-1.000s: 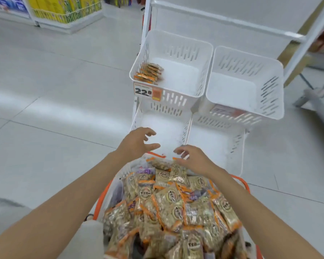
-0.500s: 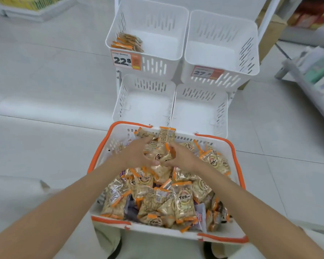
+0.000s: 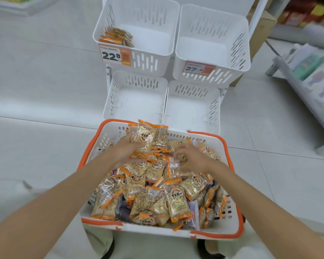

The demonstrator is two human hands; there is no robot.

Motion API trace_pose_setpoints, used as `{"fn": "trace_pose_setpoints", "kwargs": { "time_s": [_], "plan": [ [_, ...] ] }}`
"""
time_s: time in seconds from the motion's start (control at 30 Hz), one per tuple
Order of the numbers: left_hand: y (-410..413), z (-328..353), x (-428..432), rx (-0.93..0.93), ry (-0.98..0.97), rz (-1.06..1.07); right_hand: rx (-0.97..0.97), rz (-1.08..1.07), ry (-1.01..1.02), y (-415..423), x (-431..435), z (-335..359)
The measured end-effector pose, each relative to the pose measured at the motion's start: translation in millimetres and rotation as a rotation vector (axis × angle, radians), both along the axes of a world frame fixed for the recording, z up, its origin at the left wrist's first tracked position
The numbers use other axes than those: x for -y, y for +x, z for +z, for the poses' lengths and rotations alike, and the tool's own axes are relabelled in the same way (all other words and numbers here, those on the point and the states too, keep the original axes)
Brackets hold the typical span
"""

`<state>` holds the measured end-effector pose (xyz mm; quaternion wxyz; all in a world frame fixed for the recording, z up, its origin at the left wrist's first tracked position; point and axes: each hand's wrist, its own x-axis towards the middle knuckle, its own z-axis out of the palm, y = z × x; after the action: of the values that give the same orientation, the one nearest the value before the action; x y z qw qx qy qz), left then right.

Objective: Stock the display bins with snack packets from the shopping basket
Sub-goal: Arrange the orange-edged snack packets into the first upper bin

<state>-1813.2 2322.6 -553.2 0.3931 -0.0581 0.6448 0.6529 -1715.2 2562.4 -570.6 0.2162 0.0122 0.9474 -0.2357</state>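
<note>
A white shopping basket with an orange rim sits on my lap, heaped with tan snack packets edged in orange. My left hand is at the far side of the heap and grips a small upright bunch of packets. My right hand is beside it, its fingers curled on a blurred packet. Ahead stand the white display bins. The upper left bin holds a few packets. The upper right bin, lower left bin and lower right bin hold nothing.
Price tags reading 22.8 and 27.6 hang on the upper bins. A low shelf with goods runs along the right. A cardboard box stands behind the bin rack. Pale tiled floor lies to the left.
Both hands came down from above the lower bins into the basket. The left hand has gathered a bunch of packets, and the right hand has shifted right onto another packet.
</note>
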Motion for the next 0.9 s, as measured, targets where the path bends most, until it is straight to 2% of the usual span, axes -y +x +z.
{"fn": "trace_pose_setpoints", "kwargs": {
  "time_s": [0.13, 0.2, 0.27, 0.33, 0.4, 0.5, 0.63, 0.77, 0.9],
  "plan": [
    [2, 4, -1, 0.108, 0.123, 0.081, -0.219, -0.367, -0.421, -11, 6, 20],
    [4, 8, -5, 0.150, 0.167, 0.112, -0.445, -0.532, -0.457, -17, 23, 35],
    [7, 14, -13, 0.204, 0.248, 0.107, -0.572, -0.533, -0.413, -20, 48, 47],
    [7, 16, -18, 0.175, 0.328, 0.023, -0.480, -0.378, -0.457, -18, 68, 52],
    [4, 15, -14, 0.100, 0.328, 0.007, -0.364, -0.259, -0.541, -19, 77, 50],
    [-1, 12, -6, 0.019, 0.257, 0.052, -0.335, -0.338, -0.702, -27, 74, 48],
    [-6, 16, -9, 0.006, 0.226, 0.074, -0.235, -0.372, -0.644, -37, 63, 50],
    [-9, 25, -15, -0.035, 0.228, 0.058, -0.383, -0.518, -0.633, -49, 62, 51],
    [-23, 29, -10, 0.026, 0.251, 0.103, -0.319, -0.400, -0.648, -66, 54, 72]
  ]
}}
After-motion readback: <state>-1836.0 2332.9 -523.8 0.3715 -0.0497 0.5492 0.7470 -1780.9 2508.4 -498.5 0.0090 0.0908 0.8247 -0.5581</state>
